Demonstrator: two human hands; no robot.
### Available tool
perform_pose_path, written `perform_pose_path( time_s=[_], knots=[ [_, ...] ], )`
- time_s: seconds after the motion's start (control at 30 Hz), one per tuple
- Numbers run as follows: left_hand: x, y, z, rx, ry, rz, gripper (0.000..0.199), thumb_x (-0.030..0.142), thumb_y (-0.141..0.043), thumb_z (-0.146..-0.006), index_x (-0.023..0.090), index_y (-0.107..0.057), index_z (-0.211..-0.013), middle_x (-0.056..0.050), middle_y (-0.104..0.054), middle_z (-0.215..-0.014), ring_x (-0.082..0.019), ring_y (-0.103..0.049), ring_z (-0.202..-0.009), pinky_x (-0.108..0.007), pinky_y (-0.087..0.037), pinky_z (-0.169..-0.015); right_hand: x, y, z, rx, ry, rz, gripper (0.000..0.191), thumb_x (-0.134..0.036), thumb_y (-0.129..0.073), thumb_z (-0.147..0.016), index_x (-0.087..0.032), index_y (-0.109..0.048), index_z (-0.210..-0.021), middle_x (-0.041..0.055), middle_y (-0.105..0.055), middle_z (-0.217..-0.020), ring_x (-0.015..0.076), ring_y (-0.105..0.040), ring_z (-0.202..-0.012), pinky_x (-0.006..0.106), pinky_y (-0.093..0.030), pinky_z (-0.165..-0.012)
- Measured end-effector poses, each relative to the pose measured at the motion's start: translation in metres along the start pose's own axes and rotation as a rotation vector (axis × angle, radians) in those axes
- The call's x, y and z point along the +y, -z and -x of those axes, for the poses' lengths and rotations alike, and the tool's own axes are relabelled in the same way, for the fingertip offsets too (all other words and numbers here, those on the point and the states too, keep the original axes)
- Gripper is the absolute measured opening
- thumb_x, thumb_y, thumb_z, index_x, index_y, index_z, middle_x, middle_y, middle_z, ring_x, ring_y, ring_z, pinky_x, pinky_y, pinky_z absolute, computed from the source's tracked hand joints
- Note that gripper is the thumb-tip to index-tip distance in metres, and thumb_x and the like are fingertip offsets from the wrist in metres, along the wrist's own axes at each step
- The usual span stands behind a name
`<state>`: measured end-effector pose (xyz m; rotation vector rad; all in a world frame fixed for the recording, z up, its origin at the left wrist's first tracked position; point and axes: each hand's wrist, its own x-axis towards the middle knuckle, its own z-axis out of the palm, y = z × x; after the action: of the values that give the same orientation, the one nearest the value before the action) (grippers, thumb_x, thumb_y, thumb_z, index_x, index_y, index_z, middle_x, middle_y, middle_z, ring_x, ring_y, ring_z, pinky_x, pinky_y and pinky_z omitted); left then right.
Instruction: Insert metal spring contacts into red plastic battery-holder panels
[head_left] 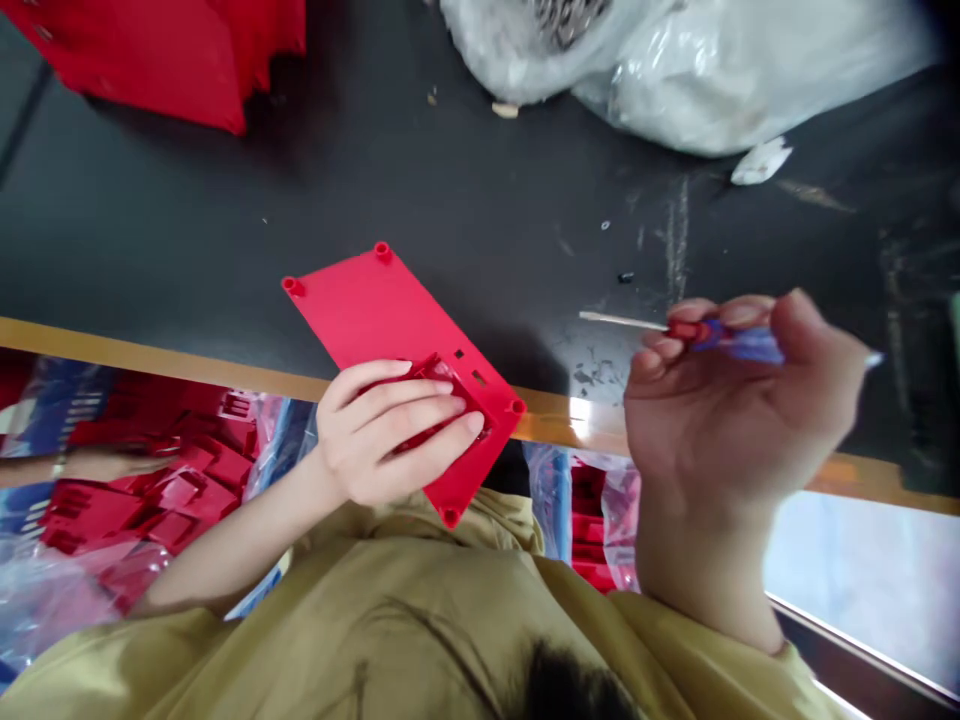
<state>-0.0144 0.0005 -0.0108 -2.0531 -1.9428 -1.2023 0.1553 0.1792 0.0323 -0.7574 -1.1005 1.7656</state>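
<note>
A flat red plastic panel (367,305) with round posts at its corners and small square holes juts over the front edge of the dark table. My left hand (397,430) grips it, fingers spread over a raised red part near its middle, which they largely hide. To the right, my right hand (735,390) is turned palm up, its fingers closed round a screwdriver (686,332) with a red and blue handle. The thin metal shaft points left, away from any contact with the panel.
Clear plastic bags (675,80), one holding small metal pieces, lie at the back right. A large red item (172,60) stands back left. Below the table edge (247,375), bins hold red parts (187,490); another person's hand (112,463) reaches in at left.
</note>
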Motion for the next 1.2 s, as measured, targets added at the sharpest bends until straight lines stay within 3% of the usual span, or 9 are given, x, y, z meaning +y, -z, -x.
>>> perform_pose_path(
  time_s=[0.1,0.23,0.4,0.5,0.57,0.7,0.87,1.07,1.2],
  knots=[
    [0.015,0.018,-0.017,0.249,0.026,-0.017,0.016,0.023,-0.053,-0.096,0.028,-0.067,-0.103,0.001,-0.075,-0.096,-0.017,-0.071,-0.090,-0.040,-0.059,-0.088,-0.009,0.016,-0.004,-0.203,-0.063,-0.035,0.014,-0.032,-0.071,-0.074,-0.019,-0.078,-0.074,0.0027,-0.075,-0.080,0.0125,-0.073,-0.069,0.016,-0.061,-0.066],
    [0.036,0.039,-0.036,0.416,0.269,0.208,0.008,0.025,-0.070,-0.086,0.023,-0.067,-0.094,0.000,-0.072,-0.094,-0.016,-0.069,-0.084,-0.030,-0.061,-0.075,-0.017,0.016,0.006,-0.444,-0.094,-0.063,0.027,-0.048,-0.063,-0.086,-0.028,-0.081,-0.084,0.0055,-0.076,-0.087,0.0134,-0.072,-0.067,0.018,-0.059,-0.052],
    [0.057,0.051,-0.039,0.414,0.673,0.665,0.014,0.028,-0.079,-0.077,0.021,-0.068,-0.082,0.003,-0.070,-0.077,-0.010,-0.064,-0.063,-0.019,-0.056,-0.058,-0.024,0.006,0.028,-0.261,-0.110,-0.072,0.034,-0.061,-0.065,-0.084,-0.031,-0.080,-0.075,0.0008,-0.063,-0.063,0.0062,-0.053,-0.047,0.014,-0.041,-0.036],
    [0.064,0.048,-0.033,0.364,0.835,0.850,0.023,0.036,-0.085,-0.071,0.019,-0.071,-0.080,0.001,-0.072,-0.074,-0.012,-0.065,-0.062,-0.020,-0.056,-0.056,-0.025,0.006,0.038,-0.316,-0.089,-0.016,0.014,-0.050,-0.075,-0.080,-0.037,-0.079,-0.085,-0.0003,-0.069,-0.068,0.0091,-0.060,-0.053,0.016,-0.048,-0.042],
    [0.065,0.043,-0.028,0.346,0.884,0.938,0.024,0.034,-0.087,-0.068,0.020,-0.072,-0.081,0.000,-0.073,-0.076,-0.012,-0.066,-0.065,-0.020,-0.057,-0.059,-0.023,0.007,0.043,-0.431,-0.149,0.046,0.014,-0.042,-0.078,-0.080,-0.038,-0.078,-0.093,0.0000,-0.072,-0.078,0.0106,-0.064,-0.058,0.018,-0.052,-0.048],
    [0.062,0.028,-0.017,0.279,0.949,1.124,0.022,0.032,-0.087,-0.068,0.020,-0.073,-0.081,0.000,-0.074,-0.078,-0.012,-0.067,-0.068,-0.020,-0.057,-0.063,-0.019,0.013,0.054,-0.523,-0.288,0.234,0.020,-0.045,-0.068,-0.088,-0.032,-0.077,-0.100,0.0013,-0.068,-0.074,0.0077,-0.056,-0.054,0.017,-0.047,-0.047],
    [0.060,0.014,-0.006,0.210,1.003,1.166,0.028,0.034,-0.089,-0.063,0.016,-0.072,-0.076,-0.002,-0.074,-0.075,-0.014,-0.068,-0.066,-0.023,-0.057,-0.063,-0.022,0.017,0.059,-0.498,-0.034,0.630,0.018,-0.046,-0.070,-0.087,-0.031,-0.078,-0.091,-0.0012,-0.072,-0.076,0.0051,-0.054,-0.053,0.013,-0.043,-0.048],
    [0.057,0.010,0.002,0.149,0.847,1.156,0.029,0.020,-0.087,-0.064,0.019,-0.067,-0.085,-0.001,-0.071,-0.079,-0.013,-0.065,-0.068,-0.021,-0.056,-0.063,-0.035,0.021,0.062,-0.769,0.138,0.916,0.012,-0.032,-0.058,-0.096,-0.024,-0.067,-0.099,-0.0021,-0.073,-0.088,0.0085,-0.068,-0.078,0.014,-0.050,-0.067],
    [0.053,0.013,0.007,0.069,0.725,1.107,0.029,0.018,-0.083,-0.068,0.021,-0.066,-0.091,0.000,-0.066,-0.087,-0.012,-0.063,-0.075,-0.021,-0.053,-0.066,-0.041,0.023,0.067,-0.852,0.051,0.926,0.014,-0.028,-0.046,-0.102,-0.025,-0.059,-0.102,-0.0026,-0.068,-0.087,0.0077,-0.064,-0.077,0.015,-0.050,-0.067]
  ],
)
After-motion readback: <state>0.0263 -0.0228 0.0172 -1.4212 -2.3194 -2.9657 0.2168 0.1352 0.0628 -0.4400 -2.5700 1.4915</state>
